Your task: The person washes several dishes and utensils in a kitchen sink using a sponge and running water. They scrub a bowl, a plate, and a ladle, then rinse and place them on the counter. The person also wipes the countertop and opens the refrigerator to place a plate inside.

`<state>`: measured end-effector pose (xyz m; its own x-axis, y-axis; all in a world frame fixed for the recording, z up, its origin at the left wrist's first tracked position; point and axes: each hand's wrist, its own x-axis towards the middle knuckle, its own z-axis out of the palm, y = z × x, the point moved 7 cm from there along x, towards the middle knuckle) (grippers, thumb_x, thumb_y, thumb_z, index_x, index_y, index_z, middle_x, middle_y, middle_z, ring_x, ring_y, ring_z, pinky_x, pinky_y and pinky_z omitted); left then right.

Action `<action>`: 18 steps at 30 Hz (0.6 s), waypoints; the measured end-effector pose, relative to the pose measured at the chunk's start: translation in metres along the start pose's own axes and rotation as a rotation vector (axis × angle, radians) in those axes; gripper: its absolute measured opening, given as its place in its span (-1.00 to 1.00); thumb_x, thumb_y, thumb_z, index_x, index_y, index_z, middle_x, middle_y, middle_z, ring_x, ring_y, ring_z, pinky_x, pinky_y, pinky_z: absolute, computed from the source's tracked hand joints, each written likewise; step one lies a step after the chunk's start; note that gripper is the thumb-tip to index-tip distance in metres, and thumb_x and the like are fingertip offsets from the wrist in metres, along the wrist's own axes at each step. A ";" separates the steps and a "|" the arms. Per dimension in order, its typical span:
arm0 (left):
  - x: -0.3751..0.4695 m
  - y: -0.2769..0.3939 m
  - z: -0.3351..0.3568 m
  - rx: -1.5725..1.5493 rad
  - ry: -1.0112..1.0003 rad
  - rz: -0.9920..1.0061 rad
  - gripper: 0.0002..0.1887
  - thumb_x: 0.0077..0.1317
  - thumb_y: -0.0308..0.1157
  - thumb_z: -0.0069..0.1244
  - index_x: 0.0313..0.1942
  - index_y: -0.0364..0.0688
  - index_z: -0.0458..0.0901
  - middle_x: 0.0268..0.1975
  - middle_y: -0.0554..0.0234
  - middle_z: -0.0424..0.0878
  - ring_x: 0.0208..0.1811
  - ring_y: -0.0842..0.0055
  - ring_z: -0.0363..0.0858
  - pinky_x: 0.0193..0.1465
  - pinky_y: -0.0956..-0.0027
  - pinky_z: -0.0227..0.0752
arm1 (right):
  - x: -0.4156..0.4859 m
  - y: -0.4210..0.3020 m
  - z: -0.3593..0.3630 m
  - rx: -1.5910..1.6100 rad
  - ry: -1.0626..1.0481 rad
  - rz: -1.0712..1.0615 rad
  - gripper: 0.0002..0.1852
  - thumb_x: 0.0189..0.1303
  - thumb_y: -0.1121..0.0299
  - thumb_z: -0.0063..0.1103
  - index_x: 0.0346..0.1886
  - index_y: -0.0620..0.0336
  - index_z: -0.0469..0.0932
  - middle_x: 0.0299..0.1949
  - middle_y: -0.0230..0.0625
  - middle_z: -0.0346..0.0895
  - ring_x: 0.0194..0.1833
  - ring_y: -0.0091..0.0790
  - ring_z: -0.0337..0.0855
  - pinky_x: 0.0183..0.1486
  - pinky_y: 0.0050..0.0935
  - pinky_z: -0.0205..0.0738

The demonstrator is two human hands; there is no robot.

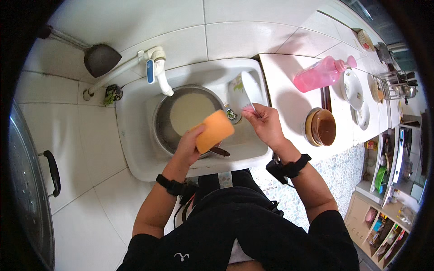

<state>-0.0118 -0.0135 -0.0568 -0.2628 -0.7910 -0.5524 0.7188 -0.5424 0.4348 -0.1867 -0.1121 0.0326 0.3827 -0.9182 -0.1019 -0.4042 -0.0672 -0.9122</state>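
Observation:
My left hand point(188, 146) grips an orange sponge point(215, 131) above the near right rim of a round metal pot point(158, 118). Cloudy, pale liquid point(191, 110) fills part of the pot, which stands in the left half of a white sink point(135, 159). A white bowl with a floral pattern point(240, 88) is tilted on its side over the sink's right half, its rim pinched by my right hand point(266, 123). Beneath the bowl, part of the drain fitting point(234, 115) shows. A dark brown handle point(219, 151) sticks out below the sponge; what it belongs to is hidden.
A white faucet point(163, 79) reaches over the pot. On the right counter are a pink pump bottle point(318, 74), stacked brown bowls point(323, 128), dark chopsticks point(326, 98) and white dishes point(352, 88). A dark spatula point(101, 60) hangs at the wall; a large metal lid point(28, 183) stands far left.

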 end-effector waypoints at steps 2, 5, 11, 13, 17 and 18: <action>-0.008 0.008 -0.018 0.063 0.137 0.085 -0.63 0.34 -0.30 -0.19 0.05 -0.37 0.36 -0.06 0.05 0.53 -0.12 0.32 0.59 -0.09 0.26 0.51 | -0.001 0.004 -0.017 -0.282 0.084 -0.073 -0.85 0.14 0.39 0.14 -0.29 0.27 0.56 -0.54 -0.08 0.53 -0.48 -0.20 0.59 -0.41 -0.30 0.41; -0.013 0.021 -0.034 0.111 0.213 0.143 -0.64 0.33 -0.32 -0.15 0.05 -0.35 0.37 -0.04 0.10 0.52 -0.07 0.37 0.57 -0.06 0.28 0.51 | -0.004 0.018 -0.039 -0.496 0.164 -0.091 -0.85 0.13 0.36 0.12 -0.31 0.21 0.57 -0.47 0.01 0.52 -0.40 0.07 0.54 -0.37 -0.18 0.43; -0.019 0.018 -0.051 0.027 0.229 0.077 -0.62 0.34 -0.31 -0.20 0.08 -0.35 0.34 0.01 0.04 0.50 -0.02 0.28 0.54 -0.03 0.24 0.51 | -0.003 0.053 -0.059 -0.732 0.222 -0.047 -0.80 0.15 0.29 0.07 -0.24 0.15 0.57 -0.46 -0.04 0.56 -0.40 0.03 0.57 -0.32 -0.13 0.46; -0.022 0.014 -0.054 -0.033 0.234 0.056 -0.61 0.35 -0.30 -0.23 0.10 -0.34 0.32 0.03 0.01 0.49 0.01 0.24 0.53 -0.01 0.19 0.51 | -0.001 0.062 -0.062 -0.774 0.213 -0.024 -0.79 0.17 0.28 0.04 -0.22 0.14 0.57 -0.46 -0.06 0.57 -0.39 0.01 0.58 -0.31 -0.13 0.46; -0.028 0.018 -0.061 -0.063 0.240 0.050 -0.57 0.36 -0.27 -0.27 0.15 -0.32 0.27 0.09 -0.02 0.44 0.07 0.21 0.49 0.07 0.10 0.46 | 0.002 0.069 -0.070 -0.809 0.257 -0.045 -0.78 0.17 0.28 0.04 -0.20 0.14 0.57 -0.43 -0.06 0.57 -0.37 0.02 0.58 -0.30 -0.12 0.47; -0.029 0.020 -0.063 -0.055 0.252 0.054 -0.56 0.37 -0.26 -0.28 0.17 -0.31 0.25 0.11 -0.03 0.43 0.09 0.22 0.47 0.10 0.09 0.44 | 0.003 0.071 -0.073 -0.815 0.266 -0.038 -0.78 0.16 0.29 0.05 -0.20 0.16 0.57 -0.41 -0.05 0.57 -0.36 0.03 0.58 -0.30 -0.13 0.47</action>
<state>0.0507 0.0166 -0.0764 -0.0596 -0.7190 -0.6925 0.7631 -0.4801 0.4327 -0.2748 -0.1481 -0.0037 0.2416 -0.9638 0.1126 -0.9049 -0.2657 -0.3325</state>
